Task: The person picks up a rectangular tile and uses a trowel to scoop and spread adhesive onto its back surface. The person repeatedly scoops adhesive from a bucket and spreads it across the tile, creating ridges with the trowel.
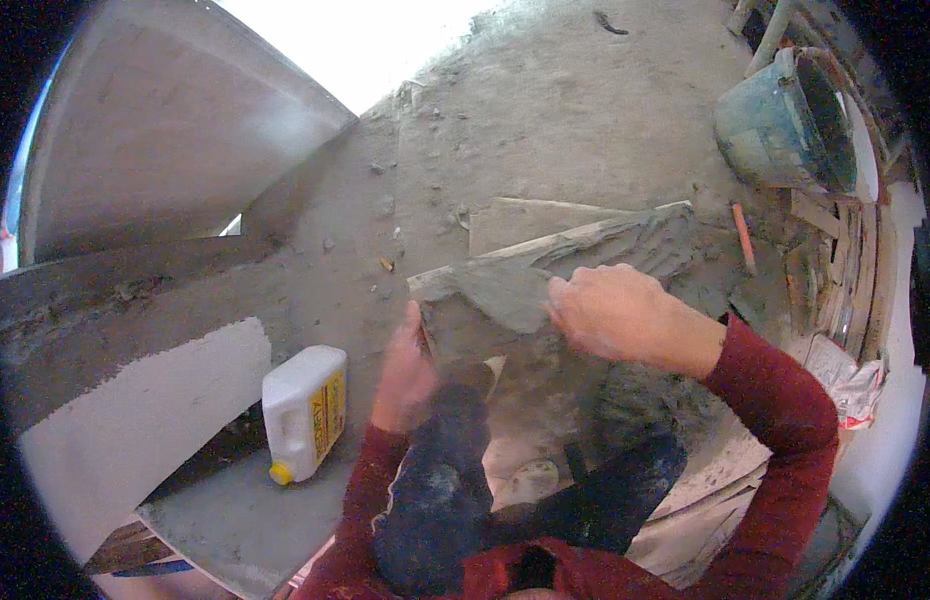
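Observation:
My right hand (620, 315) is closed, knuckles up, at the right end of a flat grey blade that looks like a trowel (510, 298). Its handle is hidden inside my fist. The blade lies against a slab, seemingly a tile (645, 245), whose top is smeared with wet grey mortar in ridges. A pale straight edge runs along the slab's far side. Slightly blurred, my left hand (403, 370) grips the slab's near left edge, thumb up along it. Below the slab are my dark, dusty knees.
A white jug (307, 412) with a yellow cap stands at the left, near a pale board (155, 420). A large panel (175, 130) leans at the far left. To the right are a dirty bucket (770, 120), an orange stick (743, 238), stacked strips (850, 280) and a crumpled bag (845, 378).

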The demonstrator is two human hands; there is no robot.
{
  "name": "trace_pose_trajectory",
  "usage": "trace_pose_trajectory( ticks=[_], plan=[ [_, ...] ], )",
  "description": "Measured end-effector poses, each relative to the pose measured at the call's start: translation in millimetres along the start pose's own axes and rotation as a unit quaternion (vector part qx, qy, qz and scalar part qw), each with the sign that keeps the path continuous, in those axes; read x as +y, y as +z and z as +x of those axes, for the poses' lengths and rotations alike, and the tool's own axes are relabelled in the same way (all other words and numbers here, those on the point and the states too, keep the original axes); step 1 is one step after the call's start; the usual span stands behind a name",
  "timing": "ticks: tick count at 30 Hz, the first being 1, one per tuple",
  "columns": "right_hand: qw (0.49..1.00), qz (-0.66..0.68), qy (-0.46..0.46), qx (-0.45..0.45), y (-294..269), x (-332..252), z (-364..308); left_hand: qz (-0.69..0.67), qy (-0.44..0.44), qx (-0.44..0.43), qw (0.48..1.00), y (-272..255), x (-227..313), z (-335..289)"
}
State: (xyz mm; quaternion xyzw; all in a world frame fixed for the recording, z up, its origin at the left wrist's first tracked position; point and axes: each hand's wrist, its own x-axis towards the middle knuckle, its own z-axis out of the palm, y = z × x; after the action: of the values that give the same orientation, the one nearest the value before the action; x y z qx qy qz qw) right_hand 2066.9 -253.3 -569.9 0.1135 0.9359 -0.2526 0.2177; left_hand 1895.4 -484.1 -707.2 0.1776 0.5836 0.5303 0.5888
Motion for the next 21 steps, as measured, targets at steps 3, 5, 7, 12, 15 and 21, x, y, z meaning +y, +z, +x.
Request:
trace_pose_trajectory(
  ticks=[3, 5, 7, 12, 15, 21],
  plan=[
    [0.981, -0.029, 0.086, -0.174, -5.2, 10.6, -12.3, -0.001, 0.009, 0.011, 1.000, -1.1, 0.5, -2.9],
    [0.971, -0.080, 0.072, -0.214, -16.2, 18.9, -27.4, -0.360, -0.077, 0.018, 0.930, 9.8, 13.4, -2.9],
    [0.975, -0.080, 0.053, -0.199, -20.9, 16.1, -28.4, -0.344, -0.070, 0.021, 0.936, 8.7, 16.5, -4.2],
    [0.999, 0.025, -0.030, 0.002, -13.0, -14.9, -1.2, -0.353, -0.063, 0.030, 0.933, 22.4, 34.6, 1.3],
    [0.998, -0.009, -0.015, -0.067, -1.7, -12.3, 3.2, -0.309, -0.052, 0.008, 0.950, 20.6, 32.9, 1.6],
    [0.990, -0.105, 0.043, -0.081, -12.8, -20.1, -37.2, -0.259, -0.033, 0.026, 0.965, 18.0, 27.5, -5.5]
  ],
)
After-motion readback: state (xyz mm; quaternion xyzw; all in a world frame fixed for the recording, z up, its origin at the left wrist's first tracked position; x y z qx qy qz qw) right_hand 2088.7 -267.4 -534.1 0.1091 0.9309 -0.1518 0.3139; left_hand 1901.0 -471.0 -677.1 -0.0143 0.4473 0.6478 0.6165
